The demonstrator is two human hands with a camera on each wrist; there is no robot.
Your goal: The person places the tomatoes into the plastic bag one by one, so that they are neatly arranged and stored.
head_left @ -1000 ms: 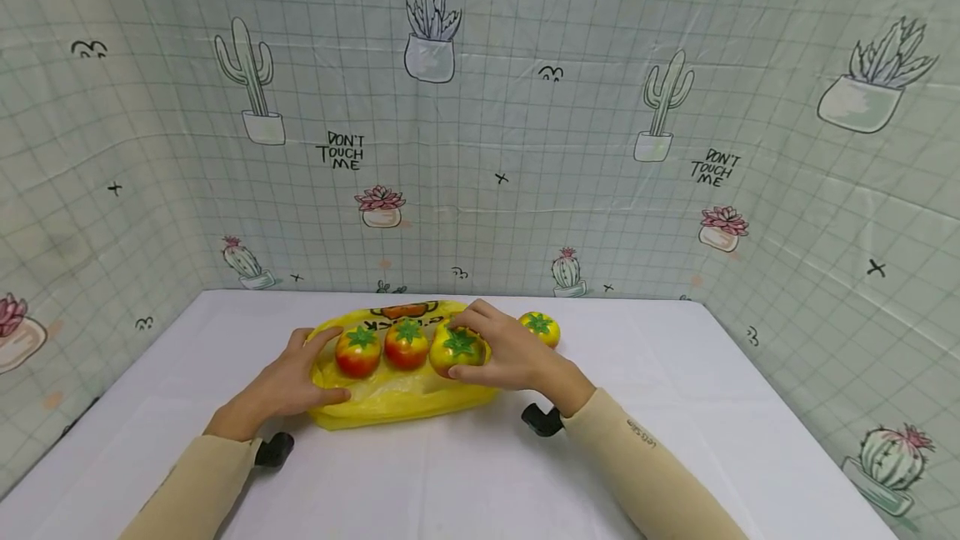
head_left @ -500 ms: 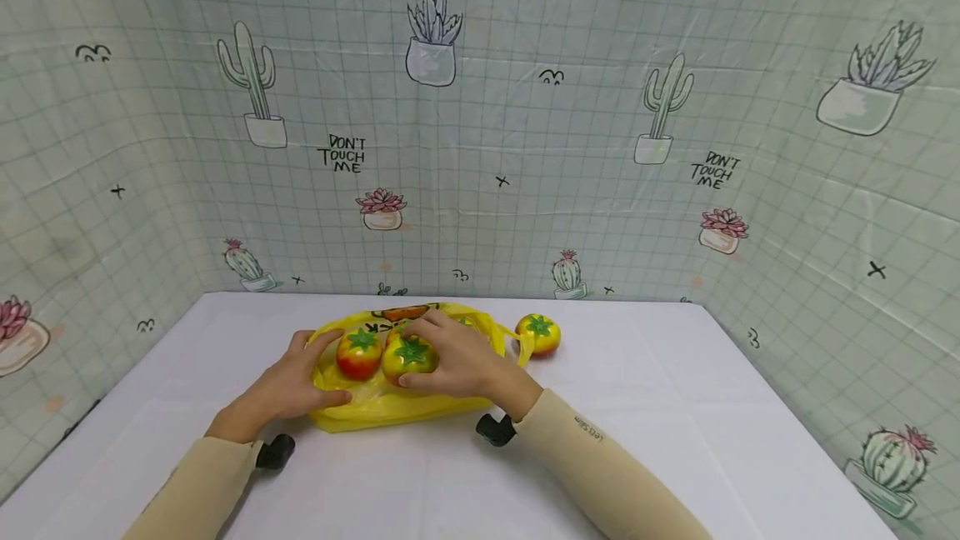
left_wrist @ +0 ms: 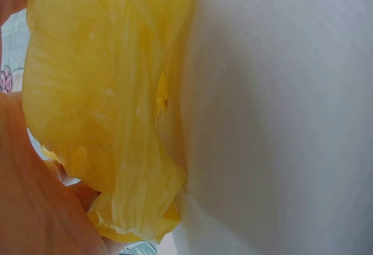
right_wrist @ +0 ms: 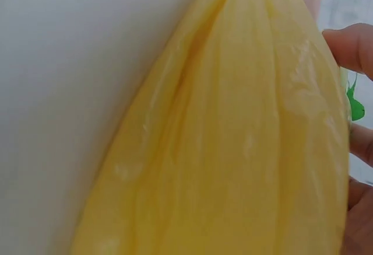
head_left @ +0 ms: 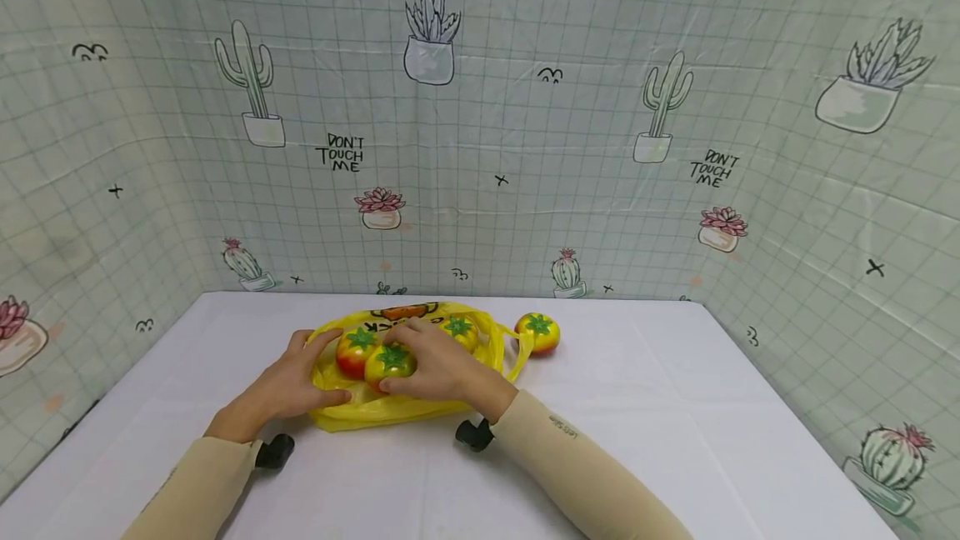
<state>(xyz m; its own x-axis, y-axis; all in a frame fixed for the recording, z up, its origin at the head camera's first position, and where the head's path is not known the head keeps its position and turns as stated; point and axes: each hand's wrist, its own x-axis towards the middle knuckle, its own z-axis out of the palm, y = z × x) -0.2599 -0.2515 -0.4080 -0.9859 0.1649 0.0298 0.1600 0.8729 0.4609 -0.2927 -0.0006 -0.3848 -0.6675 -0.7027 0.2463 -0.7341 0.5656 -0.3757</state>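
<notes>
A yellow plastic bag (head_left: 375, 417) lies with its mouth spread wide on the table. My left hand (head_left: 288, 382) grips the bag's left edge, thumb in front and fingers behind. My right hand (head_left: 442, 365) holds a yellow-red toy tomato (head_left: 390, 365) with a green star-shaped top, over the bag's opening. Beside it, in the bag's left part, sits a redder toy tomato (head_left: 356, 354). Another toy tomato (head_left: 460, 330) shows behind the right hand, which hides part of the bag's inside. In the left wrist view, yellow film (left_wrist: 105, 91) fills the space by the hand.
One more toy tomato (head_left: 537, 333) stands on the white tablecloth (head_left: 645, 390), right of the bag. A bag handle (head_left: 522, 350) loops out beside it. Behind the table rises a cactus-print cloth backdrop (head_left: 480, 132).
My right hand has moved left with its tomato, from the bag's right side to next to the left tomato. The tomato behind it has come into view. The left hand has stayed in place.
</notes>
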